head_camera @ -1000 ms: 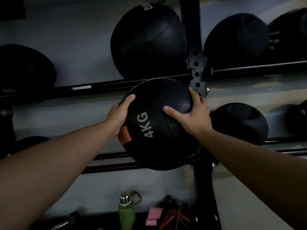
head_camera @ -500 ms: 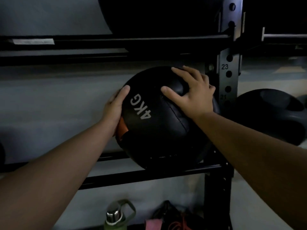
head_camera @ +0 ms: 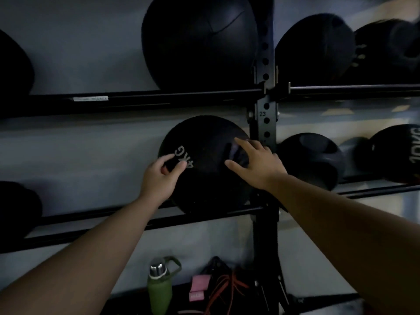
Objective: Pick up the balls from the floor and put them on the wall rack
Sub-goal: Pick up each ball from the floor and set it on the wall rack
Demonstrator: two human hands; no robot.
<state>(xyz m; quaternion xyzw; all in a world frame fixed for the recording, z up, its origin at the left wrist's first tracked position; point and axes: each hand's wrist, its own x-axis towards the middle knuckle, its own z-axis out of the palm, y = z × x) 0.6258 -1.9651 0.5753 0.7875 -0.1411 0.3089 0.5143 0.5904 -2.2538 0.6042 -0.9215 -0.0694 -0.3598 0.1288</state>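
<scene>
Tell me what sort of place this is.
Most likely a gym's equipment corner. Black weighted balls, one marked 4KG, sit on a wall rack with a numbered, hole-punched upright, and a green water bottle stands below.

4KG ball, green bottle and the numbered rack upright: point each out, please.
4KG ball [head_camera: 204,178]: head view, bare front between the hands.
Green bottle [head_camera: 159,292]: head view, its green body.
Rack upright [head_camera: 263,123]: head view, holed face by the 23.

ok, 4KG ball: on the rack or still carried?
On the rack. The 4KG ball sits on the rails; left hand and right hand are open, barely touching.
</scene>
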